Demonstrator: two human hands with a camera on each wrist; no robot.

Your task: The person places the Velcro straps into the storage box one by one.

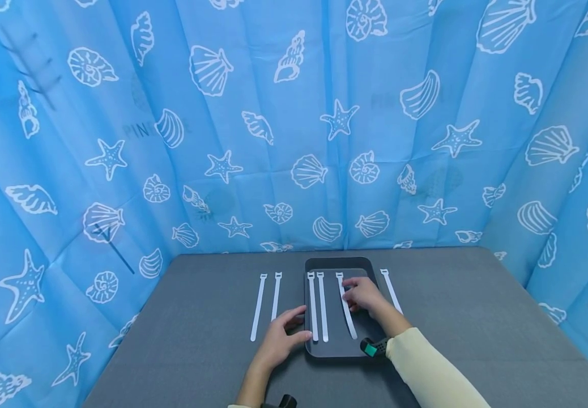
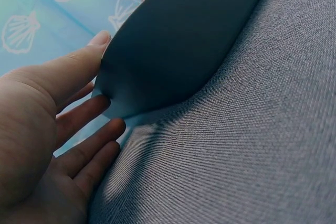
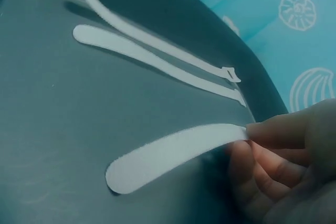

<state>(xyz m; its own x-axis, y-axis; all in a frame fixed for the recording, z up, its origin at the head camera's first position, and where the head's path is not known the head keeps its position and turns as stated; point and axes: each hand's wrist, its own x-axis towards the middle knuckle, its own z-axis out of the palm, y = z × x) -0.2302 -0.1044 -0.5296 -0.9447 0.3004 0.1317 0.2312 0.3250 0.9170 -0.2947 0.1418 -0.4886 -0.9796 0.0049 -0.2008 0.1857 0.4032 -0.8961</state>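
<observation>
A dark grey tray [image 1: 335, 356] lies on the table. My right hand [image 1: 366, 296] pinches a white hook-and-loop cable tie [image 1: 350, 324] near its slotted head, over the right half of the tray; in the right wrist view this cable tie [image 3: 168, 156] bows upward, its rounded end towards the tray floor. Two more white cable ties, a left one [image 1: 312, 311] and a right one [image 1: 323, 311], lie side by side inside the tray. At the tray's left side, my left hand [image 1: 285, 339] touches the rim with its thumb [image 2: 86, 61], the other fingers loosely extended by the outer wall.
Left of the tray, two white cable ties, an outer one [image 1: 258, 309] and an inner one [image 1: 276, 297], lie on the grey cloth-covered table [image 1: 197, 340]. Another cable tie [image 1: 391, 289] lies right of the tray. A blue shell-patterned curtain [image 1: 273, 113] stands behind the table.
</observation>
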